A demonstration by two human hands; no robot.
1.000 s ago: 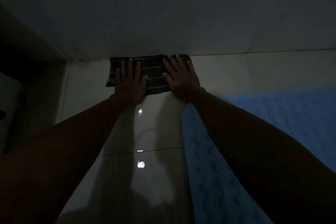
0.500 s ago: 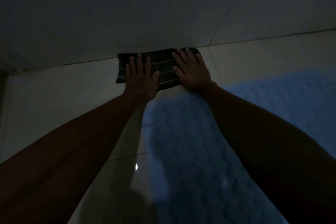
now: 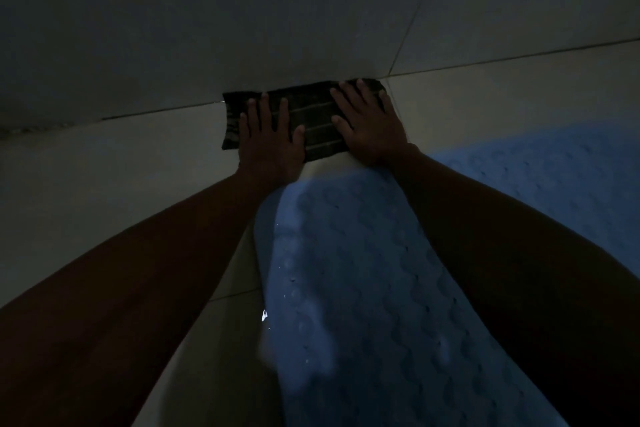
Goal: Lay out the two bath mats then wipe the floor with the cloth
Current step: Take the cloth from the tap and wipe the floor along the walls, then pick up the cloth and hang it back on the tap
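The room is dim. A dark striped cloth (image 3: 313,116), folded into a rectangle, lies flat on the pale tiled floor (image 3: 114,166), its far edge against the foot of the wall. My left hand (image 3: 272,140) presses flat on its left half, fingers straight and spread. My right hand (image 3: 369,121) presses flat on its right half the same way. A blue textured bath mat (image 3: 353,288) lies on the floor under and between my forearms, its far end just short of the cloth. I cannot make out a second mat as separate.
A grey tiled wall (image 3: 277,10) rises straight ahead, meeting the floor along a grout line. A small bright reflection (image 3: 264,315) glints at the mat's left edge. Bare floor tiles stretch to the left of my left forearm.
Both hands have slid the cloth rightward along the wall base. The view followed, so the dark corner and fixture at left are gone and more of the blue mat shows.
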